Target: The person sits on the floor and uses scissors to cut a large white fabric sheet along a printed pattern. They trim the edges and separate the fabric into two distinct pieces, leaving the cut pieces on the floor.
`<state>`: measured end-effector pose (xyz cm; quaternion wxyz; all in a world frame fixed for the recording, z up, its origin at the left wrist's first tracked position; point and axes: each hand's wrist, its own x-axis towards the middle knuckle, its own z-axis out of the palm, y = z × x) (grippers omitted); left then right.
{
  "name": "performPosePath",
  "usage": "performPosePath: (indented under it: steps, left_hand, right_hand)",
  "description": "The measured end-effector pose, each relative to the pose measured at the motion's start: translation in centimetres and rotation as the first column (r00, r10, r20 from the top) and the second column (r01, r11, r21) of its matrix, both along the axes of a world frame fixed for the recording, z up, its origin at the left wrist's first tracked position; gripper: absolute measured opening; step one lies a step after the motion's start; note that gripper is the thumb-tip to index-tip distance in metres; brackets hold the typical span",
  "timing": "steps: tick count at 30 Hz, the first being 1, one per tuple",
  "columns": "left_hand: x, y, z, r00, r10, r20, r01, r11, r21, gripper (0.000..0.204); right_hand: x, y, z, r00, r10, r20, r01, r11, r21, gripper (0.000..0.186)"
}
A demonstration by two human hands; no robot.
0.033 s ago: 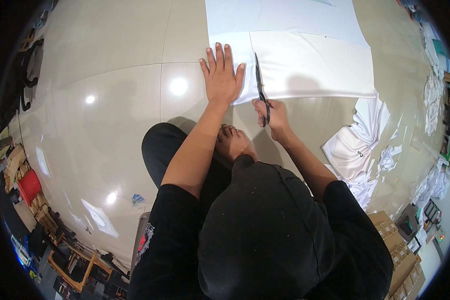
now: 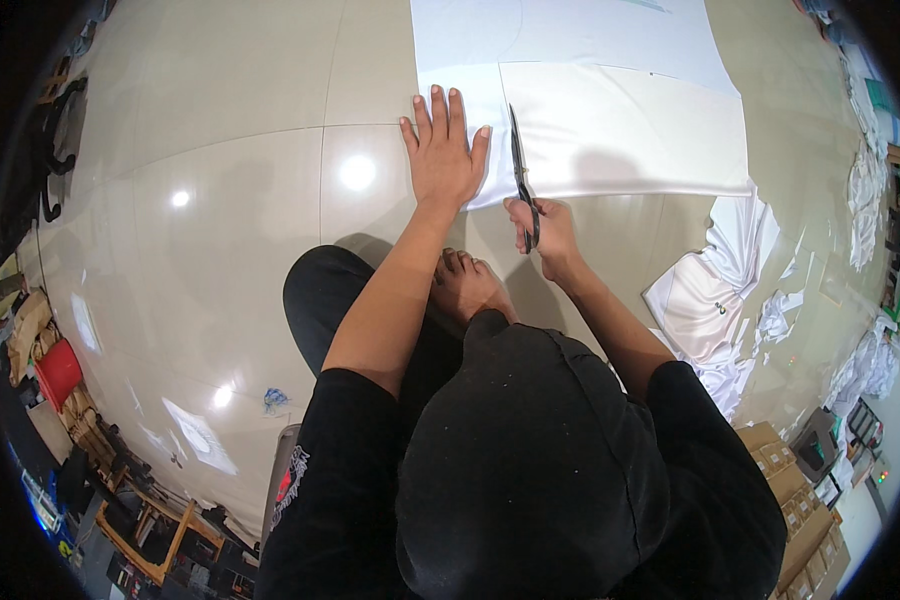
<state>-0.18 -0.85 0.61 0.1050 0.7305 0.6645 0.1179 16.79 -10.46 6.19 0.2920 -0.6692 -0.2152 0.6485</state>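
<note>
"Scissors (image 2: 518,162) first: which hand has them?"

"The right grip (image 2: 552,235) is wrapped round their handles, blades pointing away from it over the white cloth (image 2: 630,130), which lies spread on the floor (image 2: 220,120) beyond that grip. The left grip (image 2: 444,165) holds nothing; it rests flat on the cloth, left of the blades, fingers spread."

"How would you make that cut well?"

"I'd press firmly with the left palm beside the blades, thumb well clear, so the cloth lies flat. Then long, smooth bites, straight ahead of the right grip. Lifting the cloth much would probably let it slip. Whether one blade is underneath, I can't tell."

"Any labels or writing?"

"Nothing I can read out. A small dark mark (image 2: 720,307) shows on the crumpled cloth (image 2: 692,290) right of the right grip, and a faint bluish strip (image 2: 645,4) at the far side, beyond both grips. The boxes (image 2: 768,455), back and right of the right grip, carry markings too small to make out."
</note>
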Motion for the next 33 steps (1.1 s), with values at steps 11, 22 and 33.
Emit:
performPosePath:
  steps: [11,22,33]
  left_hand:
    - [0.0,0.6,-0.2,1.0,-0.001,0.009,0.001,1.0,0.002,0.077]
    - [0.0,0.6,0.0,1.0,0.001,0.024,-0.001,1.0,0.007,0.076]
    - [0.1,0.7,0.1,0.999,-0.001,0.043,0.001,1.0,0.011,0.076]
  right_hand:
    - [0.4,0.3,-1.7,1.0,-0.011,-0.014,0.011,1.0,0.017,0.034]
    - [0.4,1.9,-0.5,1.0,-0.013,0.01,0.013,0.999,0.032,0.038]
    - [0.0,4.2,-0.1,1.0,-0.029,-0.01,0.029,0.999,0.024,0.034]
